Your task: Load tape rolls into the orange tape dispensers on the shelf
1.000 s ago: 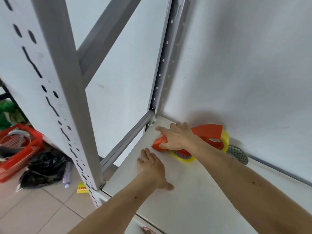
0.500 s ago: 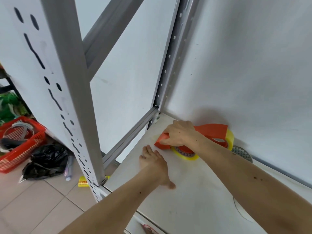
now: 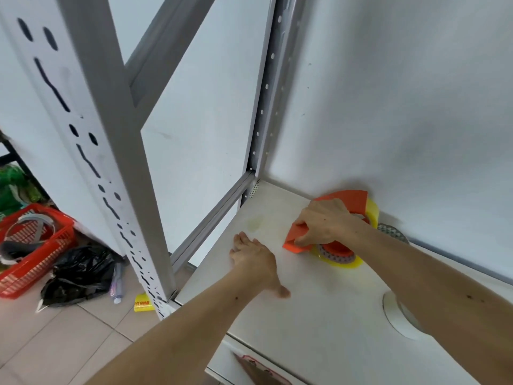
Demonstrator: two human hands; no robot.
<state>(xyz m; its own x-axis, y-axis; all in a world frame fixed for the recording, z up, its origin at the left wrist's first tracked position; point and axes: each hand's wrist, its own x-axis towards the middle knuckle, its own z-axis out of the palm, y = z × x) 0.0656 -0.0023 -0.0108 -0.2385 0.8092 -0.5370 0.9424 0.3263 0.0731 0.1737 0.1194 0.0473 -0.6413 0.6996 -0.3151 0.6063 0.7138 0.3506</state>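
- The dispenser (image 3: 344,218) lies on the shelf (image 3: 319,315), in the back corner, against the wall (image 3: 388,107) and right of the rear post (image 3: 266,107).
- A yellow-edged roll (image 3: 340,255) already sits in the dispenser; its rim shows both at the wall end and at the near side.
- The right hand (image 3: 324,223) covers the dispenser's near end, its grip clamped on the orange body, thumb underneath at the front lip and fingers over the top.
- The left hand (image 3: 254,259) lies flat on the shelf, grip apart and holding nothing, just beside the dispenser on the side away from the wall.
- The dispenser's long axis runs from the wall out toward the person, slanting slightly toward the front post (image 3: 105,162).
- The right hand is the nearer one and already has hold; the left must cross only a short gap to reach the roll.
- Judging by this, the roll is seated or nearly so, and the next move probably threads or presses the tape end at the front lip.
- A patterned disc (image 3: 392,232) lies against the wall just beyond the dispenser; I cannot tell what it is.
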